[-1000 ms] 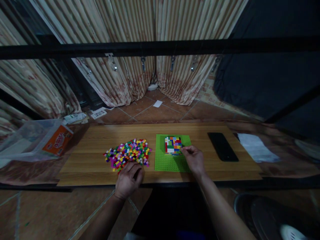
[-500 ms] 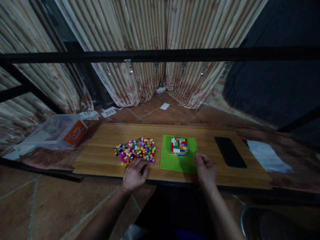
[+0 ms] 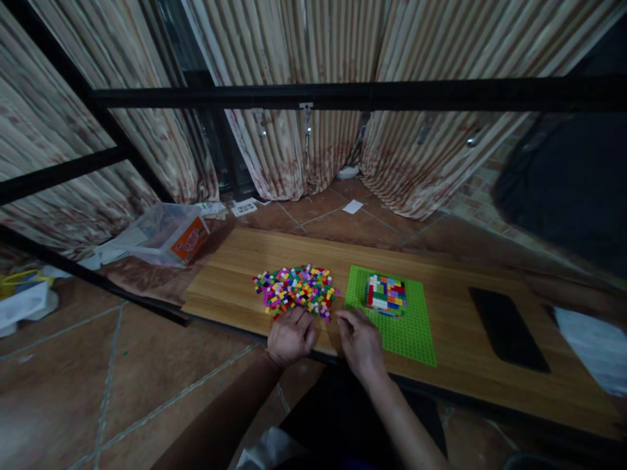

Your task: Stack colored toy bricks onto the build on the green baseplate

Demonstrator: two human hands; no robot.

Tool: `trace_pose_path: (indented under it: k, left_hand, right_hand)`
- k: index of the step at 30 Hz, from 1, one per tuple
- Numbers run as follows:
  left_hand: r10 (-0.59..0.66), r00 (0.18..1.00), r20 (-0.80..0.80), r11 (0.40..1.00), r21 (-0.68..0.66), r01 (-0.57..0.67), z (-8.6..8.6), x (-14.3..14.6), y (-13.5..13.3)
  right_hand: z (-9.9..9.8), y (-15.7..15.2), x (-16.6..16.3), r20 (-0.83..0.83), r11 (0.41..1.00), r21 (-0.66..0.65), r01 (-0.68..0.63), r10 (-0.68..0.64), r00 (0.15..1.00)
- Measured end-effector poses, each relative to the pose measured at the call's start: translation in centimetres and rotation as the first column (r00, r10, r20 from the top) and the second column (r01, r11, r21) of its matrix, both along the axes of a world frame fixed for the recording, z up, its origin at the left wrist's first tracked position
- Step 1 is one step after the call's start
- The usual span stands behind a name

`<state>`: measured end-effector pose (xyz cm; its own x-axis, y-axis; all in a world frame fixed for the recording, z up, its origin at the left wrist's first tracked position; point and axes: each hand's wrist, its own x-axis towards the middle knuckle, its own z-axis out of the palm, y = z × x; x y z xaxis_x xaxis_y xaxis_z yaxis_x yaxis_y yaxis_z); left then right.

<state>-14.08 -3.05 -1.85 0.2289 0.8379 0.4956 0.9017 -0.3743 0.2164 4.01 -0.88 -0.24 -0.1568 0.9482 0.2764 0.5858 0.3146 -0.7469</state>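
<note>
A loose pile of small multicoloured toy bricks point(image 3: 298, 287) lies on the wooden board. My left hand point(image 3: 292, 336) rests at the pile's near edge, its fingers curled in and their tips hidden. Just to its right is my right hand point(image 3: 361, 341), thumb and fingers pinched together by the right end of the pile; anything between them is too small to make out. A green studded baseplate point(image 3: 416, 326) lies partly behind the right hand. On it stands a blocky build of coloured bricks point(image 3: 386, 295), apart from both hands.
A black flat slab like a phone or tablet point(image 3: 509, 329) lies at the right of the wooden board point(image 3: 220, 274). White paper point(image 3: 595, 346) is beyond it. A clear plastic bin point(image 3: 164, 235) with an orange label sits at the left. A black metal bar point(image 3: 343, 96) crosses ahead, before curtains.
My right hand has moved left, from the baseplate's right edge to beside the brick pile. My left hand stays at the pile. The view has turned left and tilted.
</note>
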Motion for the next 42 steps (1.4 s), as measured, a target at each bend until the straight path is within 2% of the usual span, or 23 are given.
trace_pose_path:
  k: [6, 11, 14, 18, 21, 23, 25, 28, 31, 37, 40, 42]
  left_hand:
    - [-0.002, 0.999, -0.033, 1.000, 0.004, 0.002, -0.1, 0.0, 0.0]
    - [-0.014, 1.000, -0.021, 1.000, 0.014, 0.014, -0.1, 0.0, -0.1]
    - [-0.016, 1.000, -0.020, 1.000, 0.017, 0.017, 0.0, 0.0, -0.1]
    - [-0.028, 1.000, -0.014, 0.999, 0.018, 0.028, 0.0, 0.0, -0.1]
    - [-0.020, 1.000, -0.016, 1.000, 0.015, 0.020, 0.0, -0.1, -0.1]
    - [-0.013, 1.000, -0.025, 1.000, 0.015, 0.013, 0.1, -0.1, -0.1]
    - [-0.011, 0.999, -0.034, 1.000, 0.018, 0.011, 0.2, -0.1, -0.1]
    - [-0.004, 0.999, -0.039, 1.000, 0.025, 0.005, 0.3, 0.0, -0.1]
    - [0.004, 1.000, -0.028, 1.000, 0.025, -0.003, 0.3, -0.1, 0.0]
    - [-0.002, 1.000, -0.002, 1.000, 0.026, 0.002, 0.4, -0.1, 0.2]
    - [-0.003, 1.000, -0.008, 0.999, 0.037, 0.004, 0.4, -0.2, 0.2]
    - [-0.004, 1.000, -0.010, 0.999, 0.043, 0.005, 0.3, -0.2, 0.3]
  right_hand:
    - [0.1, 3.1, -1.3, 0.108, 0.998, 0.049, -0.025, 0.019, 0.994]
    - [-0.1, 4.2, -2.3, 0.176, 0.999, 0.049, -0.007, -0.002, 0.984]
    - [-0.3, 4.4, -2.2, 0.102, 1.000, 0.018, 0.013, -0.015, 0.995]
    - [-0.2, 4.2, -1.4, -0.169, 0.994, -0.094, 0.049, -0.064, 0.984]
    - [0.2, 3.8, -1.2, -0.451, 0.962, -0.271, 0.026, -0.151, 0.880]
    - [0.7, 3.2, -1.1, -0.626, 0.926, -0.377, -0.035, -0.227, 0.746]
    - [1.3, 2.6, -1.0, -0.748, 0.896, -0.429, -0.110, -0.285, 0.600]
    - [2.0, 1.6, -0.4, -0.827, 0.861, -0.473, -0.188, -0.360, 0.431]
    - [2.4, 0.8, 1.0, -0.835, 0.829, -0.521, -0.204, -0.446, 0.323]
    - [2.0, -0.6, 4.5, -0.807, 0.795, -0.585, -0.163, -0.548, 0.221]
    - [1.5, -1.0, 5.8, -0.794, 0.798, -0.596, -0.086, -0.569, 0.215]
    - [1.1, -1.0, 6.5, -0.779, 0.804, -0.594, 0.009, -0.578, 0.243]
